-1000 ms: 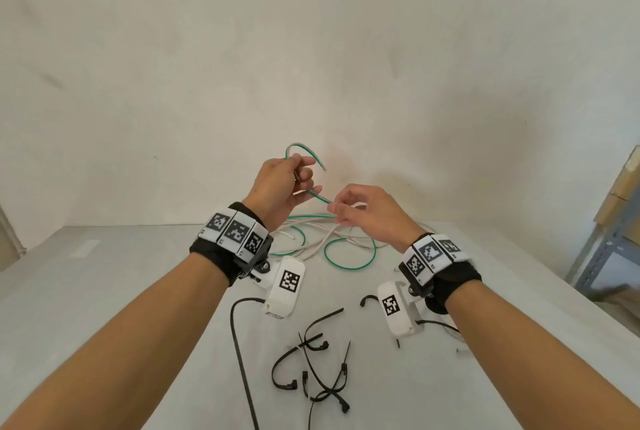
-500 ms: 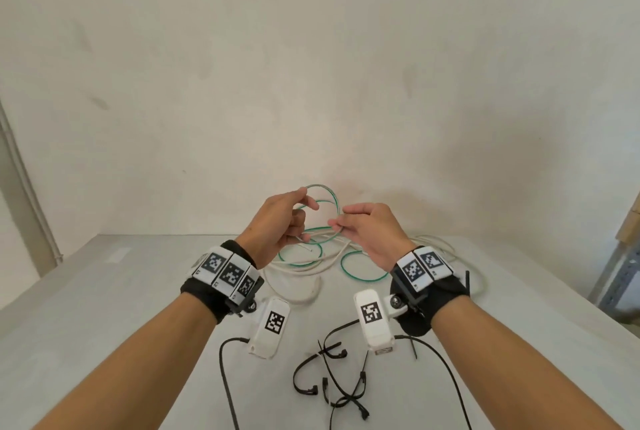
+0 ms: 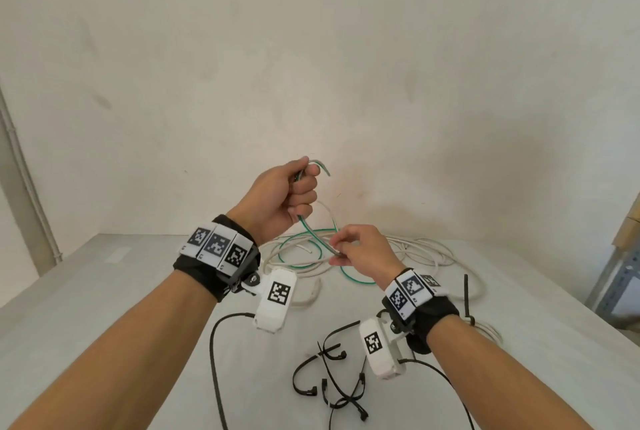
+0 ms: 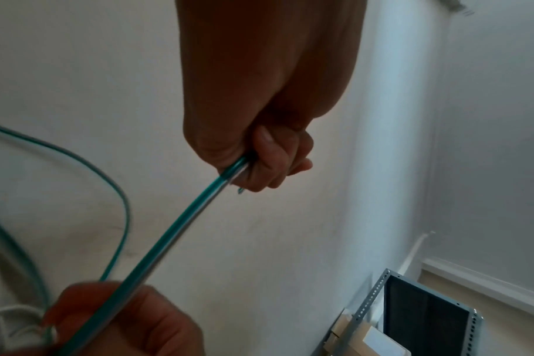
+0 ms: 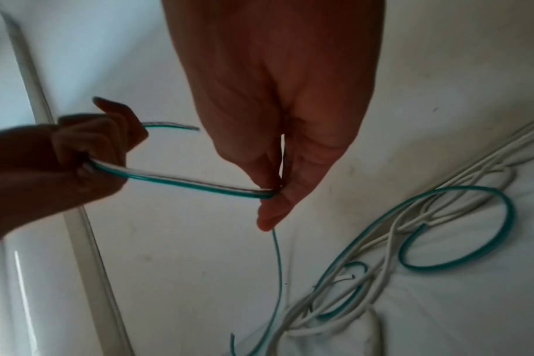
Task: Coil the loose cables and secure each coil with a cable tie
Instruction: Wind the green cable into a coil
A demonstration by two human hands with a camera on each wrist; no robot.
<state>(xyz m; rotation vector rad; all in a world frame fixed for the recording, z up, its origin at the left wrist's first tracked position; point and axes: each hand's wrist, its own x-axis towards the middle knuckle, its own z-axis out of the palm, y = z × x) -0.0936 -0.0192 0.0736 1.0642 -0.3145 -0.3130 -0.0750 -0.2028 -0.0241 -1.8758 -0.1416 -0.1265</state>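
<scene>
A green-and-white flat cable (image 3: 309,228) runs taut between my two hands above the table. My left hand (image 3: 290,194) is raised and grips the cable in a fist, its free end (image 3: 322,166) curling out past the thumb. Lower and to the right, my right hand (image 3: 360,251) pinches the same cable (image 5: 198,186) between thumb and fingers. The rest of the green cable (image 5: 461,228) lies in loops on the table, tangled with a white cable (image 3: 426,249). Several black cable ties (image 3: 332,384) lie near the front.
The grey table (image 3: 114,291) meets a plain wall (image 3: 346,66) at the back. A metal shelf frame (image 3: 620,277) stands at the right edge. One black tie (image 3: 467,294) lies apart by the right wrist. A black cord (image 3: 216,360) trails from the left wrist camera.
My left hand has risen with the cable end and closed into a fist. My right hand has slid down the cable, so a straight stretch now spans the two hands.
</scene>
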